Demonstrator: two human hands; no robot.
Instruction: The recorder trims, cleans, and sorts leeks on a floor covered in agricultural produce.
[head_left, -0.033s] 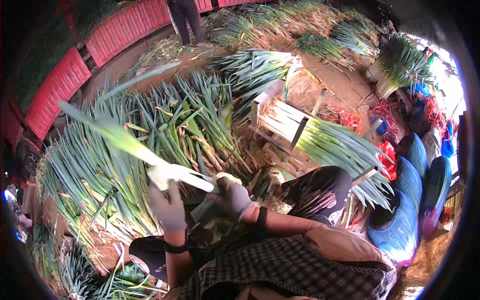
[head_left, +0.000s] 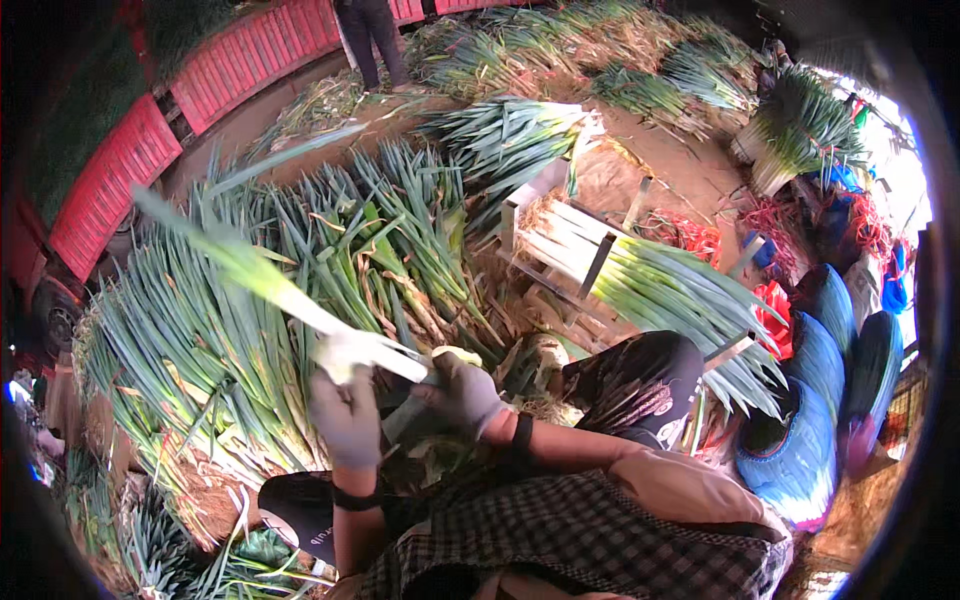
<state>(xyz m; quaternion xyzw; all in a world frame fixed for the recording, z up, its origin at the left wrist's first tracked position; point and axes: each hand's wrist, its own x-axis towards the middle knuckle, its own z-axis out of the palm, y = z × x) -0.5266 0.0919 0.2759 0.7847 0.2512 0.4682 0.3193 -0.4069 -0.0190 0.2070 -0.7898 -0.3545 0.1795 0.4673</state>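
Observation:
My gloved left hand (head_left: 345, 412) is closed around the white shank of a leek (head_left: 290, 295). The leek slants up to the left, its green leaves blurred at the tip. Its white lower end reaches the gloved right hand (head_left: 468, 392), whose fingers are curled; what they grip is mostly hidden. A pale yellowish bit shows at the top of that hand, and a dark edge lies by the stalk's end. Beyond both hands spreads a large heap of leeks (head_left: 240, 350). To the right, a rack (head_left: 598, 265) holds cleaned leeks, white ends to the left.
My bent knee (head_left: 640, 385) is right of the hands. Red twine (head_left: 690, 238) lies behind the rack. Blue padded things (head_left: 790, 450) stand at the right. More leek bundles (head_left: 800, 130) are at the back, a person's legs (head_left: 372, 45) near red panels (head_left: 255, 65).
My left hand has shifted a little to the right, closer to the right hand, and the leek's leafy tip has moved right with it. The right hand stays nearly in place.

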